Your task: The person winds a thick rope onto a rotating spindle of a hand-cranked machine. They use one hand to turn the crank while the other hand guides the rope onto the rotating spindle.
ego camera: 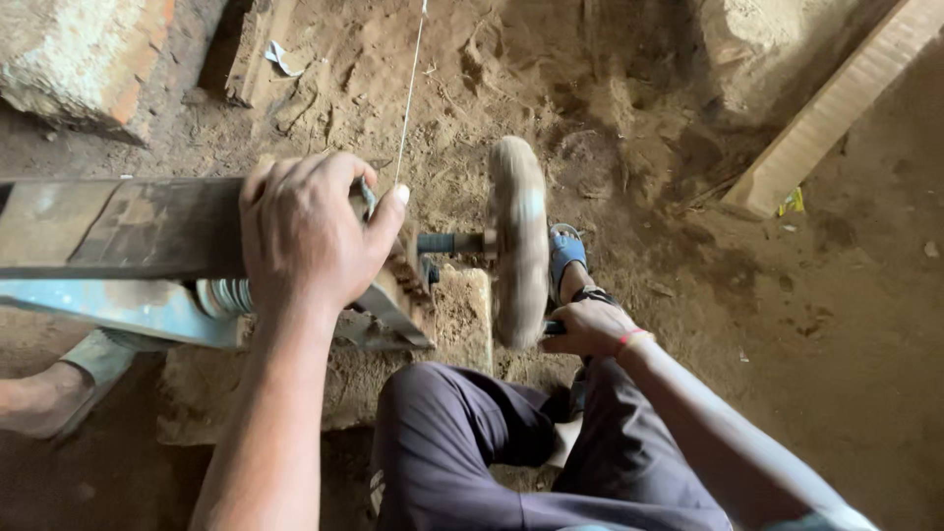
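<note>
The left hand (310,231) grips the wood beam (118,226) while the right hand (588,327), at four o'clock, pinches something small against the spinning wheel (518,241), work still going

You are in a rough workshop with a dirt floor (836,324). A spinning wheel (518,241) stands at 12 o'clock, a wooden plank (836,103) at 2 o'clock, and a brick block (79,59) at 10 o'clock.

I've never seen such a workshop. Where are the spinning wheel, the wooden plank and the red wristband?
spinning wheel (518,241), head view, its blurred rim.
wooden plank (836,103), head view, mid-length.
red wristband (629,338), head view, on the right wrist.
</note>
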